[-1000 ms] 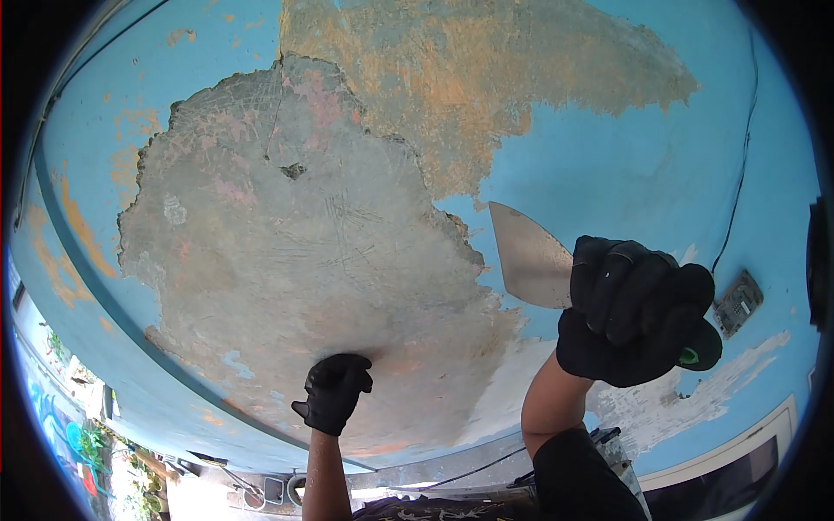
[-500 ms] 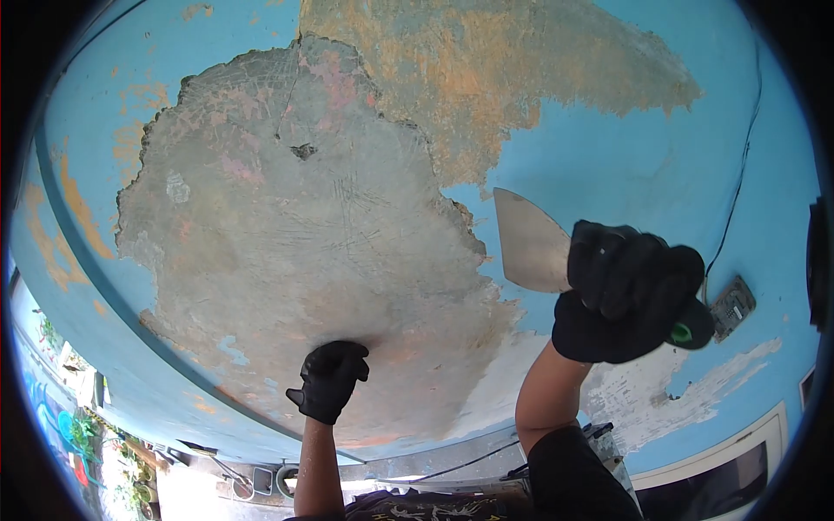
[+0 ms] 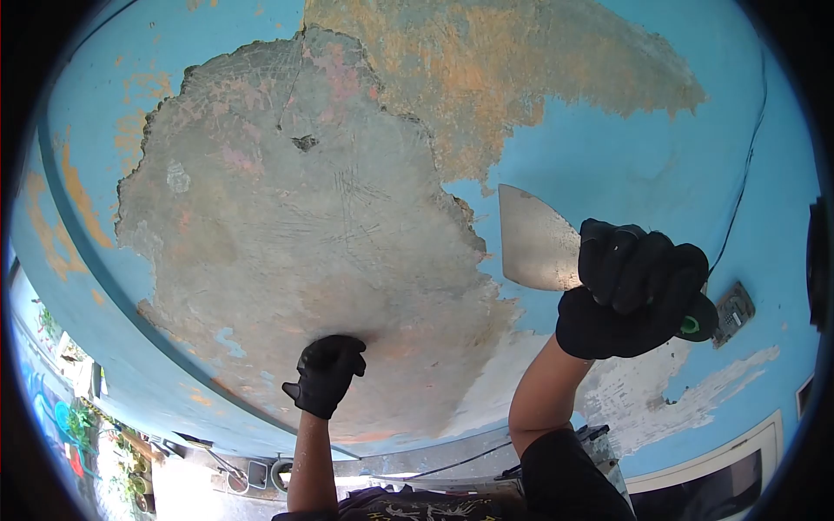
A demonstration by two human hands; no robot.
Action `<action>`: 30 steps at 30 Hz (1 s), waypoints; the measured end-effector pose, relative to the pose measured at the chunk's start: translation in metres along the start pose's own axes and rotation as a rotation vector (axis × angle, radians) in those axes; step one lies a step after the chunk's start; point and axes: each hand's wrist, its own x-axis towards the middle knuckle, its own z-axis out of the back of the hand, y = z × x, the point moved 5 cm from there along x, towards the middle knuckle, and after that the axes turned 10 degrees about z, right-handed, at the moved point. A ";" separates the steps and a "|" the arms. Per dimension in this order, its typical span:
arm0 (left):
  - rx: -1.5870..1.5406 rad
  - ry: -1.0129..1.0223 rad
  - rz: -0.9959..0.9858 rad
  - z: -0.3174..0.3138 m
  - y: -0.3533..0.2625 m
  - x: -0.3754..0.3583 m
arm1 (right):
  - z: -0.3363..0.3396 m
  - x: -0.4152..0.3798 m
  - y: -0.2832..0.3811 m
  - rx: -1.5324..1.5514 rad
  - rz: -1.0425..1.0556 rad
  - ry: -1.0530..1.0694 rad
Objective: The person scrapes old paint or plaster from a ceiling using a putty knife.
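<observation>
My right hand (image 3: 638, 278), in a black glove, is wrapped round a scraper. Its wide metal blade (image 3: 534, 239) points left in front of the blue paint, near the broken edge of the bare patch. The green-ringed handle end (image 3: 691, 325) sticks out below the fist. My left hand (image 3: 326, 373), also black-gloved, is at the lower part of the bare grey patch (image 3: 287, 226), apparently against it. Its fingers are curled in, with no tool visible; the fingertips are partly hidden.
Blue paint (image 3: 608, 165) surrounds the patch, with orange-stained bare plaster (image 3: 452, 69) above. A dark cable (image 3: 745, 165) runs down to a grey box (image 3: 734, 314) at right. A framed opening (image 3: 721, 478) is at lower right. Plants (image 3: 82, 430) and containers (image 3: 258, 473) stand at lower left.
My right hand and the scraper have shifted slightly to the right. My left hand has moved a little left and up, still low on the patch.
</observation>
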 end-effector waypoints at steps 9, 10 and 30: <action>-0.015 0.006 -0.010 -0.001 0.001 0.001 | 0.006 0.004 -0.007 0.100 0.064 0.082; -0.012 0.016 -0.024 -0.002 0.001 -0.001 | 0.005 0.000 -0.019 0.060 0.038 0.095; -0.031 0.043 0.010 0.000 0.004 0.000 | -0.001 0.004 -0.006 0.231 0.077 0.090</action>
